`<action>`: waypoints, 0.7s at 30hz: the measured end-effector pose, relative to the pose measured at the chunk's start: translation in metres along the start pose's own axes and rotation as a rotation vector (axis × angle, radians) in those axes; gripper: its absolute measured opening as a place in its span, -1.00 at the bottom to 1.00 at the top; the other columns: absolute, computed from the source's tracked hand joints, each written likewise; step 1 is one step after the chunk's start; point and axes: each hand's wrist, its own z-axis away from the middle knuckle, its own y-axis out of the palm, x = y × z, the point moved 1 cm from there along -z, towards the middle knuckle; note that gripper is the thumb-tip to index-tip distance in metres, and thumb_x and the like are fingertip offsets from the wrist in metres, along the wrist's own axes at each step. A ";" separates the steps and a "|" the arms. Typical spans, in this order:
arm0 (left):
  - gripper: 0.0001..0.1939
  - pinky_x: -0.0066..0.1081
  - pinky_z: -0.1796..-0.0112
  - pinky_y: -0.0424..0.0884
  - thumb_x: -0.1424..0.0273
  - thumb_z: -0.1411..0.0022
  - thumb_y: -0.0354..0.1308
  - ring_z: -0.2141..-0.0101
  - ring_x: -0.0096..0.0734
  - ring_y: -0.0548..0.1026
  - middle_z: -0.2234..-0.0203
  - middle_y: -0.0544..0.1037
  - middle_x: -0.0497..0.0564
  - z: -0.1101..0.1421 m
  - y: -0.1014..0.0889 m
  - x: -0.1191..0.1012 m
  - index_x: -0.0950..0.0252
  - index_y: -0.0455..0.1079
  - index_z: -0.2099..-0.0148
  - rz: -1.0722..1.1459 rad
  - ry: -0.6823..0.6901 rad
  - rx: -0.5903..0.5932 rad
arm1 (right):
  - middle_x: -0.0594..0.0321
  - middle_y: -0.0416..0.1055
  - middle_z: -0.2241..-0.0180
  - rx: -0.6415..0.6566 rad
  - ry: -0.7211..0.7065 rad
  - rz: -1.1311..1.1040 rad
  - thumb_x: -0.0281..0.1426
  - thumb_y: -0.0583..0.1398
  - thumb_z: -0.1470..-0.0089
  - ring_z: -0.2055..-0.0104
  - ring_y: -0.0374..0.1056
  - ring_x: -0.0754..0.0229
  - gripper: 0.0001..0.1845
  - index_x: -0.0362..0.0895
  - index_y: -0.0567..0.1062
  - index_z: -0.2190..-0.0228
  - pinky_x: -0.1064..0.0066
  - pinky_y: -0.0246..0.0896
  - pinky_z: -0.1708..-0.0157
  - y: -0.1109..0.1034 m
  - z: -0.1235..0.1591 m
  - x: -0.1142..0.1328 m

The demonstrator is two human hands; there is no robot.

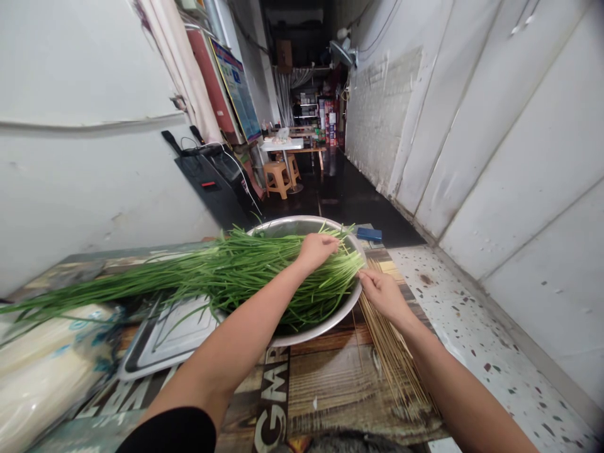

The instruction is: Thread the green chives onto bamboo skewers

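Head view: the left hand (317,251) curls over green chives (264,267), heaped in a bowl (306,219) beneath it. The right hand (383,292), fingertips drawn together, is by the pale stem ends; what either grips, I cannot tell. Thin sticks (387,352) lie beside the right wrist.

Pale letters "GM" (273,401) stand on the wood-print tabletop (328,377); the poster (237,88) is too blurred to read
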 end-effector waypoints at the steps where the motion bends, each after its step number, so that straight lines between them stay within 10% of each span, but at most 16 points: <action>1: -0.78 -0.43 0.27 0.39 0.34 -0.02 0.14 0.39 -0.37 0.52 0.46 0.60 0.03 0.000 0.000 0.000 0.34 0.55 0.35 0.004 0.004 0.002 | 0.27 0.41 0.52 0.001 -0.001 0.001 -0.30 -0.02 -0.12 0.44 0.31 0.18 -0.66 -0.15 0.44 0.54 0.45 0.14 0.38 0.000 0.000 0.000; 21: -0.77 -0.45 0.29 0.39 0.35 -0.02 0.15 0.40 -0.39 0.52 0.48 0.60 0.02 -0.001 -0.001 0.001 0.35 0.56 0.32 -0.017 -0.013 -0.015 | 0.29 0.32 0.58 0.007 -0.007 0.000 -0.30 -0.02 -0.13 0.49 0.23 0.23 -0.66 -0.16 0.39 0.56 0.49 0.08 0.43 0.001 0.000 -0.002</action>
